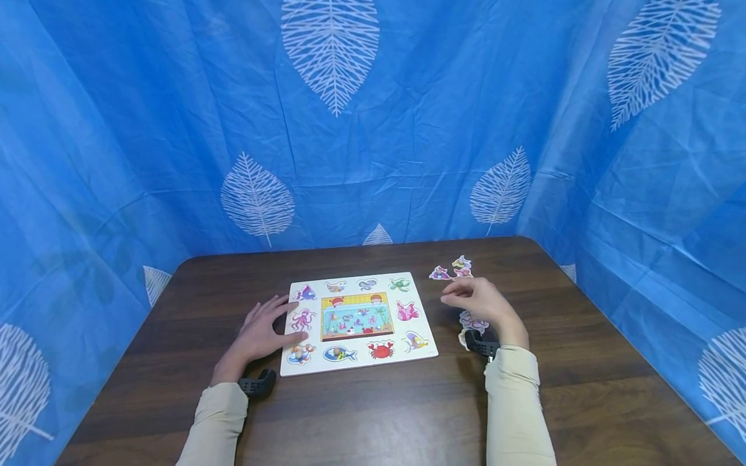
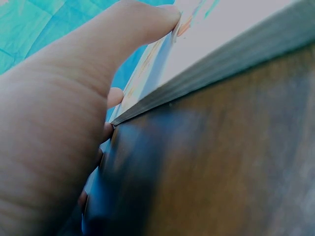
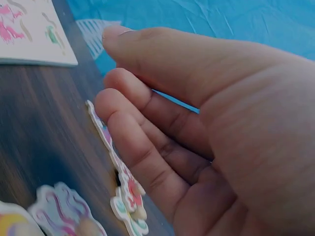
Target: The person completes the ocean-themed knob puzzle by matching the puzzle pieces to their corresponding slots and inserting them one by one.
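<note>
A wooden puzzle board with sea animals round an aquarium picture lies flat on the table. My left hand rests at its left side, fingers spread, with the thumb on the top face near the octopus picture. To the right of the board, my right hand hangs over the table with loosely bent fingers and nothing between them. Knobbed loose pieces lie behind it in a small cluster. Others, among them an octopus piece, are partly hidden under the hand and wrist.
The dark wooden table has its far edge near a blue curtain with white leaf prints. A black wrist strap sits on the left arm, and another on the right. Beige sleeves cover the forearms.
</note>
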Available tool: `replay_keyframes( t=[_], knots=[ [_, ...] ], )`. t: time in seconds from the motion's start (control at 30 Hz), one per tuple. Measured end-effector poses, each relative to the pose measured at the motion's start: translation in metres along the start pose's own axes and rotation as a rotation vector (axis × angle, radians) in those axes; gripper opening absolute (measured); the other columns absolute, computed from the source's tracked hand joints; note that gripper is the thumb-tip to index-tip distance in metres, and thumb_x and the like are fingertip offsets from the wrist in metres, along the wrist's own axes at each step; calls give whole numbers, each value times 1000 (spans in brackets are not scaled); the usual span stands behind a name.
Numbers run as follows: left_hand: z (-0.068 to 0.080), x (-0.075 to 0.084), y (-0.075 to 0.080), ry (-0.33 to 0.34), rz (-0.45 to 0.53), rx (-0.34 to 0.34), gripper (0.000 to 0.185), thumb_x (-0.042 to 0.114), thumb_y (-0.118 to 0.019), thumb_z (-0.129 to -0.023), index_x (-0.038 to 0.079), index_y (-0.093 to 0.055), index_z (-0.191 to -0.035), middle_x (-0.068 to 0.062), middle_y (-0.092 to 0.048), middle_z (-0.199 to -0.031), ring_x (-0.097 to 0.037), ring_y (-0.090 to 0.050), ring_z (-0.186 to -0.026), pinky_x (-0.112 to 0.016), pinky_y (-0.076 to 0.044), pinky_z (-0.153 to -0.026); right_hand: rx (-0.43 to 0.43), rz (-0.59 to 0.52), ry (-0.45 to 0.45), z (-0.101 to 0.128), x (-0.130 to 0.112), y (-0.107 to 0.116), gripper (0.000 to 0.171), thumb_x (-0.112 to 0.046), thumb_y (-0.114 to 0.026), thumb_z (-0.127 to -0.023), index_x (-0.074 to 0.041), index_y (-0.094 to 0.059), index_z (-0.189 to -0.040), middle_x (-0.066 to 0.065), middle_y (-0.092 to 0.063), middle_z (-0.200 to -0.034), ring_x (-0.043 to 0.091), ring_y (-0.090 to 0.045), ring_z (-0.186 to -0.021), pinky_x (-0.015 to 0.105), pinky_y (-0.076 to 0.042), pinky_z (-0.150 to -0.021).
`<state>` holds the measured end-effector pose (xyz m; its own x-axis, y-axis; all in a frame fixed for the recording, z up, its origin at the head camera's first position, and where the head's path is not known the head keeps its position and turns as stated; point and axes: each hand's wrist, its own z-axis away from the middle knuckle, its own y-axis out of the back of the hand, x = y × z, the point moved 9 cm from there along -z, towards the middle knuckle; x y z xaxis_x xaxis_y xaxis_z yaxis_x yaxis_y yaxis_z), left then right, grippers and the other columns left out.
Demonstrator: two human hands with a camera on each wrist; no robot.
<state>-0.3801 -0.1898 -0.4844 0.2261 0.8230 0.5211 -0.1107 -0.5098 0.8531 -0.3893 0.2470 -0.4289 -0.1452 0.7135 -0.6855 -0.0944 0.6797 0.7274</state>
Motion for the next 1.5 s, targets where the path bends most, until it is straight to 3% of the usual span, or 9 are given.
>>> replay_keyframes(
  t=[0.63, 0.9, 1.3, 1.5],
  knots=[
    [0, -1, -3, 1, -3, 0, 91, 61, -76, -84, 11, -48, -154, -23, -33, -165, -47, -21, -154, -68, -7, -124, -10, 86, -123, 17, 39, 15, 31, -29, -75, -95, -3, -75, -112, 11, -75, -100, 23, -64, -90, 41, -53, -84],
    [-1, 0, -3, 1, -11, 0, 90, 61, -76, -84, 12, -48, -154, -23, -33, -165, -47, -21, -154, -68, -7, -124, -45, 38, -258, 25, 53, 16, 32, -27, -76, -94, 0, -73, -111, 13, -72, -99, 27, -63, -90, 44, -52, -85],
    [0, -1, -2, 6, -4, 5, 90, 61, -77, -83, 12, -48, -154, -24, -33, -165, -48, -21, -154, -68, -7, -124, -53, -1, -374, 31, 59, 15, 37, -30, -75, -94, 1, -72, -113, 18, -68, -106, 34, -59, -98, 54, -50, -89],
    [0, -2, -1, 2, 0, 9, 91, 61, -77, -83, 12, -48, -154, -23, -33, -165, -47, -20, -154, -67, -7, -125, -59, 19, -403, 32, 58, 15, 42, -35, -77, -92, 2, -73, -112, 18, -69, -104, 32, -60, -96, 47, -50, -86]
  ],
)
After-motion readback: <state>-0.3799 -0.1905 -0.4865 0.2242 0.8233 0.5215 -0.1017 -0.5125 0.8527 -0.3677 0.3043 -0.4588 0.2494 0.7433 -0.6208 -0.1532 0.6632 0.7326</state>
